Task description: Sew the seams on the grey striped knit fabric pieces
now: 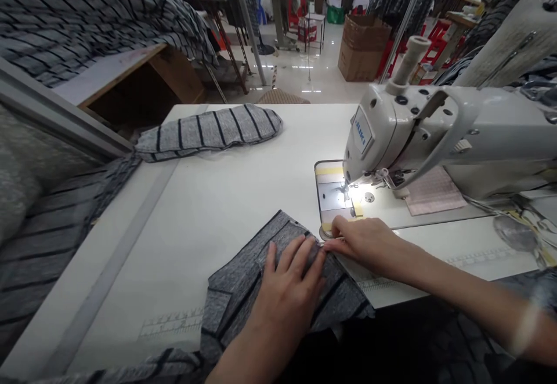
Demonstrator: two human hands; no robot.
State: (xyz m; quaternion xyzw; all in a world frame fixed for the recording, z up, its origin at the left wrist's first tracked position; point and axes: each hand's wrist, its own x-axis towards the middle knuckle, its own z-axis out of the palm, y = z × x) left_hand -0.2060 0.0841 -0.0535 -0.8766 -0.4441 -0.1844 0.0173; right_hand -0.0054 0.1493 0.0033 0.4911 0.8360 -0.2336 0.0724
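Observation:
A dark grey fabric piece with black stripes (248, 262) lies at the front edge of the white table, partly hanging over it. My left hand (289, 285) rests on it with fingers spread, pressing it down. At the fabric's upper right edge, the thumb and bent fingers of my right hand (363, 245) pinch together on that edge; a small whitish bit shows at the fingertips. Just beyond stands a white sewing machine (391, 134), its lit needle area (346, 192) a short way above my right hand.
Folded striped fabric (213, 131) lies at the table's far left. A pink checked cloth (435, 189) sits under the machine arm. More striped cloth (104, 18) covers a bench on the left. Cardboard boxes (363, 47) stand on the floor behind. Printed rulers (172, 321) mark the table's front.

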